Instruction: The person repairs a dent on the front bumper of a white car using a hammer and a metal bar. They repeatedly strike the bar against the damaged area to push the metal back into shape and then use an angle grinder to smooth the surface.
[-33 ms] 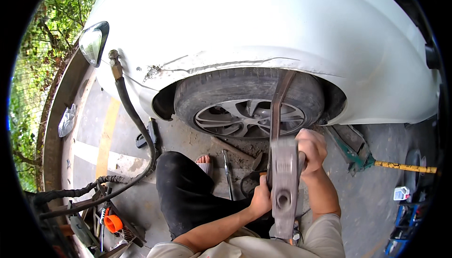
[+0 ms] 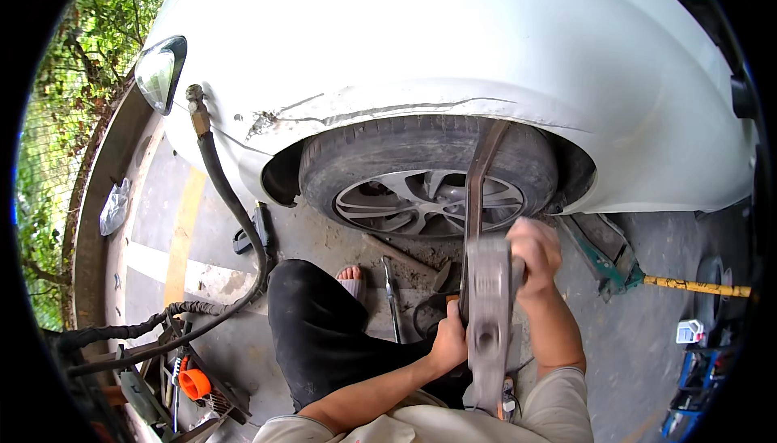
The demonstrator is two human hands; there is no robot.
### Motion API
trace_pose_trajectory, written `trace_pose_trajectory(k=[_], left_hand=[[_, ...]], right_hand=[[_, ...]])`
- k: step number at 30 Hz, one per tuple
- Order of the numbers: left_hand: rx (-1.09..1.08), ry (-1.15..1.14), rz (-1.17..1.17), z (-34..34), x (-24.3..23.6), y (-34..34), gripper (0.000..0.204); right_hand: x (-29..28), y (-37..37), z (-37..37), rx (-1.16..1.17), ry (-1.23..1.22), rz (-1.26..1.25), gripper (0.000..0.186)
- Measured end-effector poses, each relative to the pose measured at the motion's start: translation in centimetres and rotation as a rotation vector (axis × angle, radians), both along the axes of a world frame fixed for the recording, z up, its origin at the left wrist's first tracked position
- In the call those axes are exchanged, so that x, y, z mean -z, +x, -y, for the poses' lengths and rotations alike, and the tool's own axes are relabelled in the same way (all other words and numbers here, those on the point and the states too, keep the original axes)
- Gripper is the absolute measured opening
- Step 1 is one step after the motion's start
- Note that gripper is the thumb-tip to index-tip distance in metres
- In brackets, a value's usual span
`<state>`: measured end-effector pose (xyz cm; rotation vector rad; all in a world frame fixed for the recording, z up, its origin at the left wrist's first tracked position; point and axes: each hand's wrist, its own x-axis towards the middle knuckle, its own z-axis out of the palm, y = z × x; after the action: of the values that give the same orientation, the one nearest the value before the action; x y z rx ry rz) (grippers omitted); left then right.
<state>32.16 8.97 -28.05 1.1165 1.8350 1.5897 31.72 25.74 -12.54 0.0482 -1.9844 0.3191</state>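
Observation:
My left hand (image 2: 450,341) is closed round the near part of a flat, bent metal pry bar (image 2: 477,176). The bar's far end goes up behind the tyre (image 2: 388,148) into the wheel arch of a white car (image 2: 421,46). My right hand (image 2: 534,258) grips the handle of a hammer. The grey hammer head (image 2: 489,305), large and blurred close to me, shows a round eye mid-length and hides part of the bar and my lap. Dark creases and chipped paint run along the arch edge above the wheel.
A black hose (image 2: 222,176) is fixed to the fender at left. Below the wheel lie a wooden-handled tool (image 2: 405,255) and a metal rod (image 2: 392,297). A green jack (image 2: 603,263) with a yellow handle stands right. Tools sit in a rack (image 2: 231,402); a white bottle (image 2: 689,331) is far right.
My right hand and the hammer have shifted slightly, with the hand more blurred and a little higher. My left hand and the pry bar look unchanged.

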Motion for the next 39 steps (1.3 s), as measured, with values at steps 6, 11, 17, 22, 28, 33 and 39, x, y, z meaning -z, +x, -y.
trace_pose_trajectory(k=[6, 11, 17, 22, 28, 33, 39], left_hand=[[0.088, -0.140, 0.227, -0.7, -0.2, 0.1, 0.028], [0.101, -0.068, 0.196, -0.2, -0.6, -0.1, 0.032], [0.053, -0.082, 0.201, -0.3, 0.0, 0.6, 0.026], [0.079, 0.007, 0.192, -0.2, -1.0, 0.1, 0.025], [0.068, -0.068, 0.219, -0.4, -0.4, 0.2, 0.025], [0.075, -0.044, 0.116, -0.3, -0.3, 0.4, 0.026], [0.040, 0.019, 0.144, -0.3, -1.8, 0.4, 0.029]], right_hand=[[1.4, -0.1, -1.4, 0.337, -0.172, 0.183, 0.020], [0.6, 0.2, -0.9, 0.044, 0.009, 0.083, 0.030], [1.2, -0.4, -0.9, 0.294, -0.118, 0.199, 0.036], [1.1, -0.4, -1.2, 0.141, 0.042, 0.121, 0.052], [1.4, -1.6, -1.0, 0.288, -0.081, 0.178, 0.045], [2.0, -1.3, -2.3, 0.224, -0.093, 0.173, 0.046], [0.6, -1.1, -0.2, 0.103, -0.074, 0.112, 0.046]])
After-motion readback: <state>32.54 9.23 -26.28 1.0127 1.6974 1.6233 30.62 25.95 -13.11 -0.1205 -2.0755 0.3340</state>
